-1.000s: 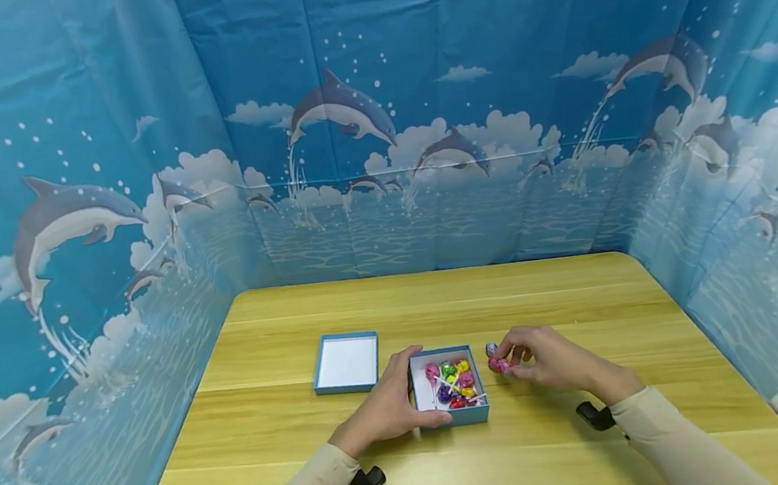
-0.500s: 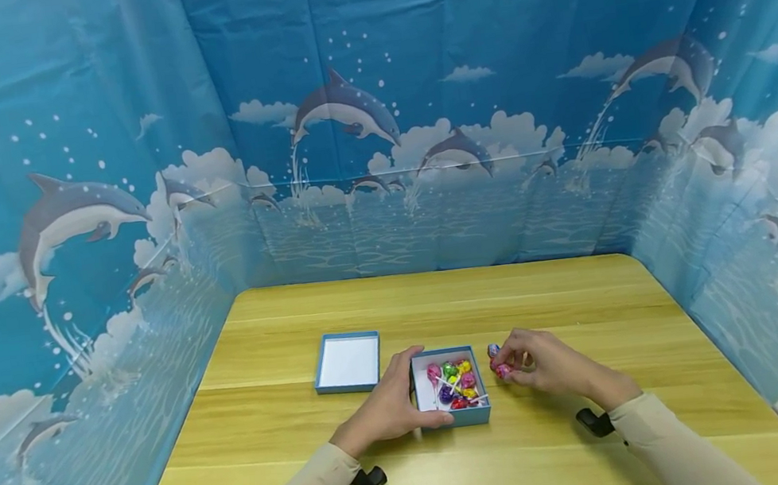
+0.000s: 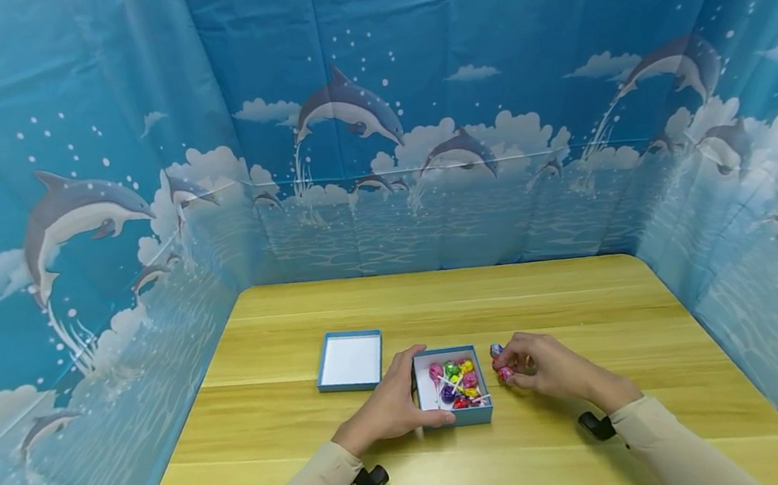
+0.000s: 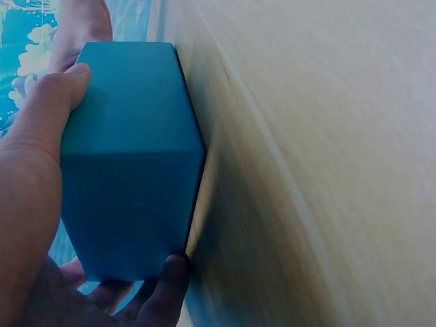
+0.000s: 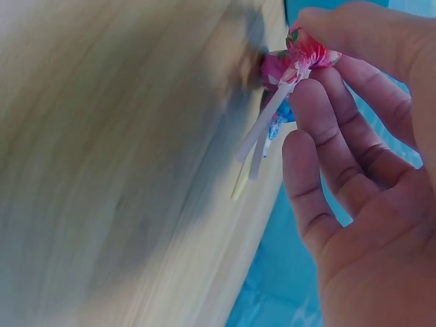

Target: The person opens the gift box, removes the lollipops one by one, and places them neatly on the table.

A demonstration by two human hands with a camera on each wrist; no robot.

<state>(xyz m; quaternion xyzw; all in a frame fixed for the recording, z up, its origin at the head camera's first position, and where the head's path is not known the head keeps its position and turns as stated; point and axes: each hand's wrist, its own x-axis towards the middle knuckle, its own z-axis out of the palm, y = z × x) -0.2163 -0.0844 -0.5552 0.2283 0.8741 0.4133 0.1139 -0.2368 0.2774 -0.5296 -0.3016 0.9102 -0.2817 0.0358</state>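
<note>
A blue square box (image 3: pixel 472 416) with a white inside holds several lollipops (image 3: pixel 471 379) in pink, green, yellow, purple and red wrappers. My left hand (image 3: pixel 395 404) grips its left end, thumb along the near wall and fingers at the far corner; the left wrist view shows the box's blue outer walls (image 4: pixel 129 204). To the right of the box, my right hand (image 3: pixel 551 368) pinches a red-and-pink lollipop (image 5: pixel 310 51) by its wrapped head, its white stick pointing down and left. Another pink lollipop (image 5: pixel 274 68) and a blue-wrapped lollipop (image 5: pixel 285 113) lie just behind it.
The box's lid (image 3: pixel 350 361) lies on the table, white inside up, left of the box. The wooden table (image 3: pixel 299 461) reaches back to a blue dolphin-print curtain (image 3: pixel 386 219) that surrounds it on three sides.
My right hand has shifted slightly at the lollipops beside the box, its fingers still on them. The left hand keeps its hold on the box; the whole view drifts a little.
</note>
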